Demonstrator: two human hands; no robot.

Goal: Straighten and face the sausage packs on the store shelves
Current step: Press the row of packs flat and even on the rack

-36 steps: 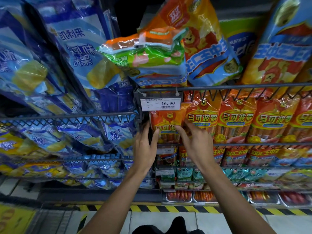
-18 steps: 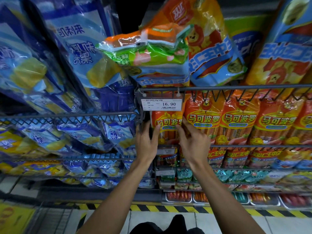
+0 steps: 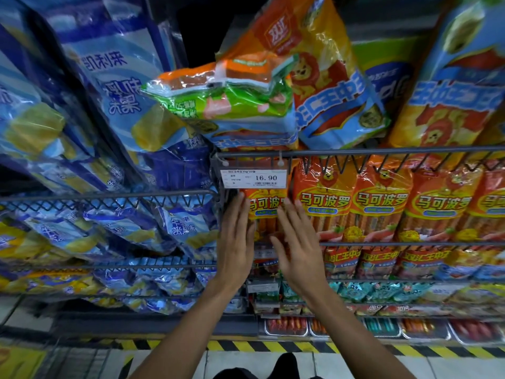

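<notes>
Orange sausage pack (image 3: pixel 266 212) (upright, front-facing)

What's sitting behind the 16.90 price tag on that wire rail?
The top of the leftmost orange sausage pack, with both the left hand and right hand flat against it. The price tag covers the pack's upper edge.

Glossy orange plastic sausage packs (image 3: pixel 379 203) at centre right carry yellow lettering edged red and a small lion face; a white paper price tag (image 3: pixel 253 178) has black digits; crinkled blue-and-white plastic bags (image 3: pixel 109 86) at upper left show yellow patches; the floor's hazard strip (image 3: pixel 246 346) along the bottom is striped yellow and black
</notes>
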